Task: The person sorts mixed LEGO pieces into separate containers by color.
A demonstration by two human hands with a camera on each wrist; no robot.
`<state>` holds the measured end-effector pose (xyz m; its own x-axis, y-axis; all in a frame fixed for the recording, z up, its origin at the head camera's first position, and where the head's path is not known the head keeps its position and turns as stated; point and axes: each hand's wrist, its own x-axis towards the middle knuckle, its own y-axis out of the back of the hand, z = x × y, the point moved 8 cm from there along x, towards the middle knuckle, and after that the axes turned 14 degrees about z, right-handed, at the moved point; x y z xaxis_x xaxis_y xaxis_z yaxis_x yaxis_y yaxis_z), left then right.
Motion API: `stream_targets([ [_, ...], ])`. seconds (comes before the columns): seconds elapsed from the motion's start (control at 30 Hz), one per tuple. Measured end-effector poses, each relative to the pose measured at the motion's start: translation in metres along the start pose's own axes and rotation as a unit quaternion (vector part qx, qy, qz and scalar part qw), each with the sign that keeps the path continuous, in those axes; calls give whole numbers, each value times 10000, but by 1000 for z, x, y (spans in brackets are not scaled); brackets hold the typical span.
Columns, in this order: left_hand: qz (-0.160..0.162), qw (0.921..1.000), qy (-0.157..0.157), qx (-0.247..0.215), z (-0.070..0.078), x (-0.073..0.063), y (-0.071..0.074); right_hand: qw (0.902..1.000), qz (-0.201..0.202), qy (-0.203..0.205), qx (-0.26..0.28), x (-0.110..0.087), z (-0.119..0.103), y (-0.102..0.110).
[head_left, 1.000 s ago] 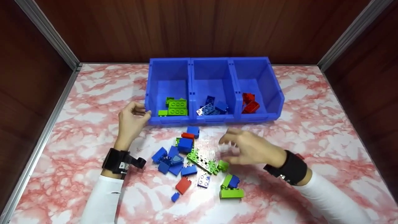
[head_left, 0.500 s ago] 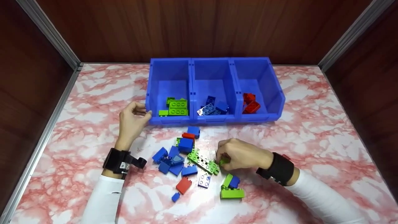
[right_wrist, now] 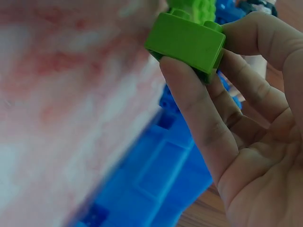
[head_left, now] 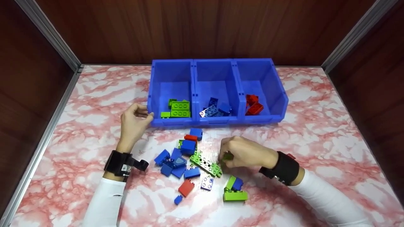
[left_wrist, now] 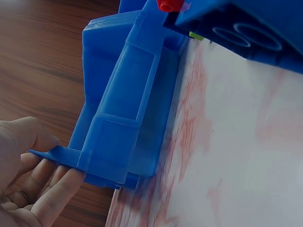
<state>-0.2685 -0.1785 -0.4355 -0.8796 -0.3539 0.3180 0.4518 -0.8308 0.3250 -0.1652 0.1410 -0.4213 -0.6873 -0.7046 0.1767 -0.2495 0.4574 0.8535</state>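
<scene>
My left hand (head_left: pixel 134 124) grips the left front edge of a blue three-compartment bin (head_left: pixel 172 122); in the left wrist view the thumb lies on one side of the wall and the fingers on the other. Between thumb and fingers my right hand (head_left: pixel 247 153) pinches a small green toy brick (right_wrist: pixel 187 42), its studs showing in the right wrist view. Just left of that hand lies a long green studded brick (head_left: pixel 205 164). Below it are a green brick (head_left: pixel 235 196) and a blue brick (head_left: pixel 238 183) lying together.
Green bricks (head_left: pixel 180 109) lie in the left compartment, blue ones (head_left: pixel 210 111) in the middle, red ones (head_left: pixel 255 108) in the right. Loose blue bricks (head_left: pixel 179 161) and a red brick (head_left: pixel 186 188) lie on the marbled table (head_left: pixel 79 132). Wood panels stand around it.
My right hand has come down and left, and its fingers have closed on the small green brick beside the long one. My left hand stays at the bin's edge.
</scene>
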Motion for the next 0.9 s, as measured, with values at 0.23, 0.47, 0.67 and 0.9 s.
stream_targets([
  [0.23,44,10000,-62,7,2,0,1,9994,346,29,-12,20,-7,24],
  [0.47,104,9999,-75,60,3,1,2,9951,891,423,-29,53,-13,45],
  [0.67,66,9999,-67,94,2,1,0,9917,1118,625,-117,84,-20,50],
  [0.9,33,10000,-14,81,2,0,1,9918,1094,659,-72,124,-30,48],
])
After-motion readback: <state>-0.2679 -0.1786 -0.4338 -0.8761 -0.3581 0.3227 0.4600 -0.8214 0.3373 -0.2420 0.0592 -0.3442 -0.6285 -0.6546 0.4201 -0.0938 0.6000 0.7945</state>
